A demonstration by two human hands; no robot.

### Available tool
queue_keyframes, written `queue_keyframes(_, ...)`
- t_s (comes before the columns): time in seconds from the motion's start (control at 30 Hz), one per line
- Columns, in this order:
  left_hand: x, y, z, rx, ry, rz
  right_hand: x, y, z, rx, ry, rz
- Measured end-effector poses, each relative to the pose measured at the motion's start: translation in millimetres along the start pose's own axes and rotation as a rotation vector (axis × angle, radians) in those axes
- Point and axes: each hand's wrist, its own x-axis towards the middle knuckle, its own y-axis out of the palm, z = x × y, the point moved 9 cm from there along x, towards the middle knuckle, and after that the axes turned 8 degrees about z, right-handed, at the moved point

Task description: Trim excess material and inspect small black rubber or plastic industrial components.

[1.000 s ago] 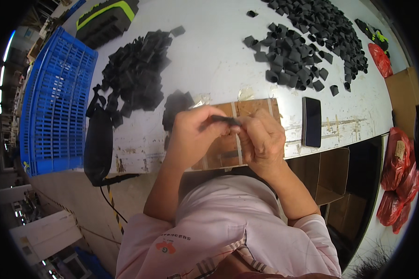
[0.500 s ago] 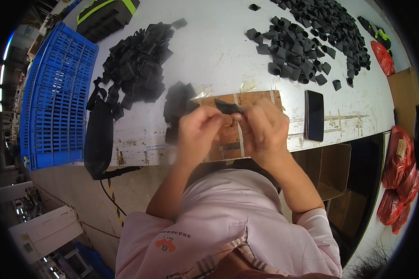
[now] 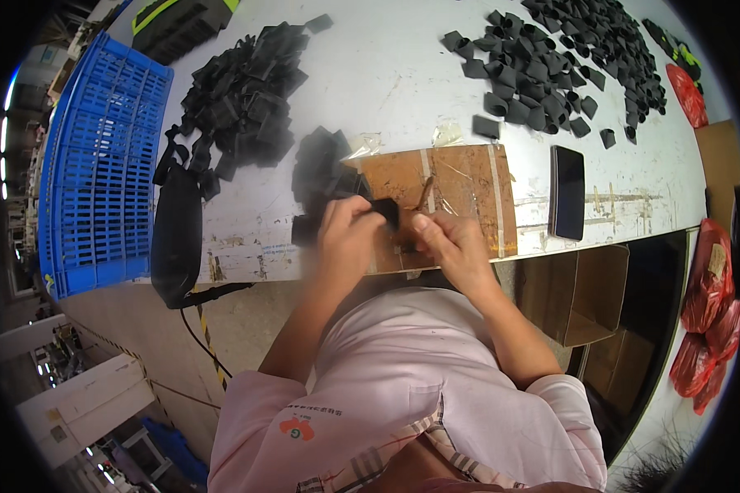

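My left hand (image 3: pixel 349 234) is closed on a flat black fabric piece (image 3: pixel 385 214) at the near edge of a brown cardboard sheet (image 3: pixel 469 177). Close to its right, my right hand (image 3: pixel 459 248) has its fingers curled and thumb pressed in; whatever lies between them is too small to tell. A thin brown stick-like thing (image 3: pixel 427 192) shows on the cardboard just beyond the hands. Beside my left hand lies a small heap of black fabric pieces (image 3: pixel 319 164). At the right, one short black tube (image 3: pixel 486 126) lies at the near edge of a pile of similar tubes (image 3: pixel 526 62).
A larger pile of flat black pieces (image 3: pixel 247 90) lies at the left, near a blue plastic crate (image 3: pixel 107 164) and a black strapped item (image 3: pixel 177 238). Right of the cardboard rests a phone (image 3: pixel 567 193). Red plastic bags (image 3: pixel 707 287) and an open carton (image 3: pixel 592 287) stand lower right.
The black piece both hands held is gone from them, and another tube lies at the near edge of the right pile. My left hand now holds a black piece; my hands have moved apart.
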Motion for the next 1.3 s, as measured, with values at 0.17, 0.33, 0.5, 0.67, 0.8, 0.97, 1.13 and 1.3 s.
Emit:
queue_keyframes(0.17,-5.3,-1.0,-27.7,-0.302,-0.043,0.031,5.2,33.5,-31.4,0.700,0.253,0.185)
queue_keyframes(0.33,-27.7,34.0,7.4,-1.459,-0.672,-0.040,1.0,33.3,-19.8,1.014,0.227,0.191)
queue_keyframes(0.5,-26.9,39.1,9.3,-1.405,-0.701,0.037,1.4,35.3,-16.3,1.089,0.211,0.250)
queue_keyframes(0.67,-21.3,31.0,5.3,-1.284,-0.614,0.007,1.4,32.9,-20.3,0.956,0.205,0.200)
queue_keyframes(0.8,-21.2,23.9,5.7,-0.959,-0.580,-0.045,-21.4,-14.4,38.9,-0.415,-0.327,-0.417)
queue_keyframes(0.97,-4.9,0.5,-28.4,-0.481,-0.286,-0.075,-31.6,-0.1,68.5,-0.355,-0.594,-0.235)
queue_keyframes(1.13,-3.7,-26.0,-42.4,-0.231,-0.195,-0.427,-28.1,10.1,82.4,-0.635,-0.644,-0.352)
queue_keyframes(1.3,4.9,13.8,-17.0,-1.635,-0.607,-0.083,-12.0,-15.1,57.3,0.084,-0.406,-0.297)
